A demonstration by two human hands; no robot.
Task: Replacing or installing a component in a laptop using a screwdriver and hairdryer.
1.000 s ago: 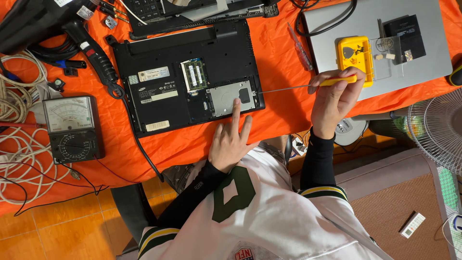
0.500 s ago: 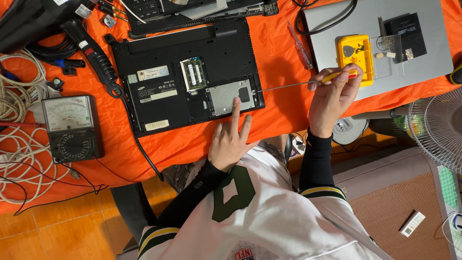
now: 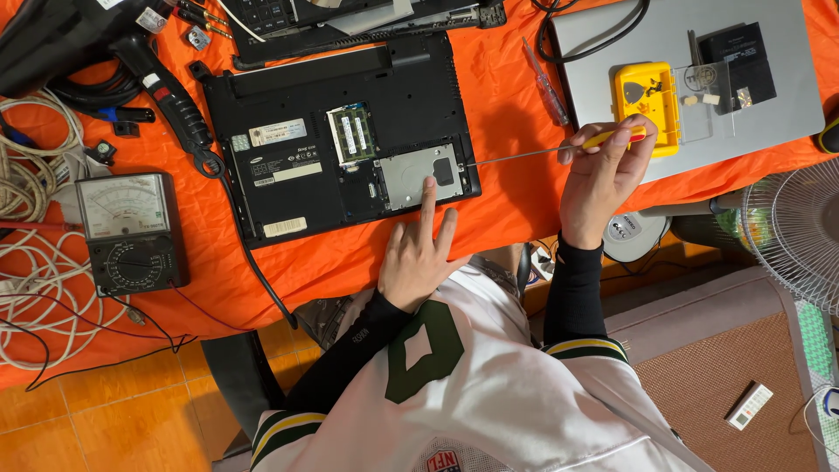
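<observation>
— What are we seeing the left hand (image 3: 419, 253) doing?

— We are seeing it lying flat on the orange cloth (image 3: 507, 201) at the near edge of the black laptop (image 3: 341, 140), which is lying bottom up with its panel off. The fingers are stretched out and grasping nothing; the forefinger is reaching onto the silver drive (image 3: 418, 175) in the open bay.

— And the right hand (image 3: 603, 175)?

— We are watching it pinching the yellow and red handle of a long thin screwdriver (image 3: 559, 150), fingers curled shut around it. The shaft is running nearly level toward the laptop, its tip touching the right edge by the drive bay.

— What are we noticing around it?

— Just beyond that hand, a yellow parts box (image 3: 648, 103) is sitting on a closed grey laptop (image 3: 786, 114). Well to the left, an analogue meter (image 3: 127, 232) is lying beside white cables (image 3: 35, 271).
</observation>
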